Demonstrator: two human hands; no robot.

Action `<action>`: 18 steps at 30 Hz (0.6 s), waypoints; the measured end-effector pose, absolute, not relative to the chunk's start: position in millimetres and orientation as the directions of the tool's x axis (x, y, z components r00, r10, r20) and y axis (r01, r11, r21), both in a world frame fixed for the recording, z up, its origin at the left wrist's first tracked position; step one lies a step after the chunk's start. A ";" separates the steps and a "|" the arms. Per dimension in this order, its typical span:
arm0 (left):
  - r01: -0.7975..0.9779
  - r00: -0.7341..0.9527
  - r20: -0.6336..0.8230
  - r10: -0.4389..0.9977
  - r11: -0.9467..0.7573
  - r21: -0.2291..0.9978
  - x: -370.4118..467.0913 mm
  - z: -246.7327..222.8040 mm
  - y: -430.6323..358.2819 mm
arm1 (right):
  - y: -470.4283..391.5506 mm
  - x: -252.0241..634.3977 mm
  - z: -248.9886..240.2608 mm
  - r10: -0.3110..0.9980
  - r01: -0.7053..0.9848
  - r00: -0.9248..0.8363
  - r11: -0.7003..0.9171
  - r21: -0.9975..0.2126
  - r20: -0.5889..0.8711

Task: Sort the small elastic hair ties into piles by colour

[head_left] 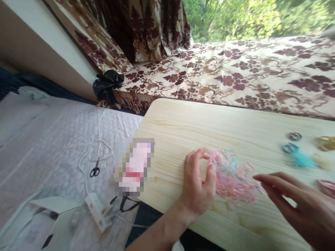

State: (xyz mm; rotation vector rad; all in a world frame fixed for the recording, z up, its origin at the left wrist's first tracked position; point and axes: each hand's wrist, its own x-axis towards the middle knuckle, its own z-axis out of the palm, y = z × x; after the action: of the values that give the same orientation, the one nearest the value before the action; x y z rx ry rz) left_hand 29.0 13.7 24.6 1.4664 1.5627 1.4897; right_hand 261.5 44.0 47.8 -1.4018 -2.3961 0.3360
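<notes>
On the wooden table lies a loose pile of thin pastel strands and small loops (232,181), pink, lilac and pale blue, blurred by motion. My left hand (197,183) is at the pile's left edge, its fingers curled and a pink loop (215,157) between thumb and forefinger. To the right of the pile is my right hand (293,202), fingertips brought together in a pinch just off the strands. Whatever that pinch may hold is too small and blurred to make out.
Farther right on the table (178,122) lie a dark ring (295,136), a turquoise tuft (302,158), a gold bundle (326,143) and a pink band (327,186). A pixelated phone-like object (136,167) overlaps the left edge. Scissors (95,171) and a power strip (96,211) rest on the bed.
</notes>
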 end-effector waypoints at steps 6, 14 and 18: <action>0.375 -0.244 0.291 0.925 -0.187 0.908 29.1 21.9 13.1 | 36.4 245.9 62.2 0.844 0.767 -0.506 0.534 -0.356 0.178; 0.409 -0.244 0.267 0.932 -0.151 0.900 29.5 19.4 12.6 | 49.6 231.3 64.8 0.841 0.784 -0.525 0.539 -0.308 0.133; 0.398 -0.251 0.246 0.936 -0.132 0.908 29.3 19.7 12.2 | 49.7 231.5 65.0 0.838 0.787 -0.540 0.536 -0.305 0.078</action>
State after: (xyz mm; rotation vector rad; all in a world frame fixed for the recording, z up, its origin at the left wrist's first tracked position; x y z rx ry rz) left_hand 29.3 12.2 19.7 1.4938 1.6332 1.3804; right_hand 231.5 49.7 65.0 -1.3751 -2.5585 0.3460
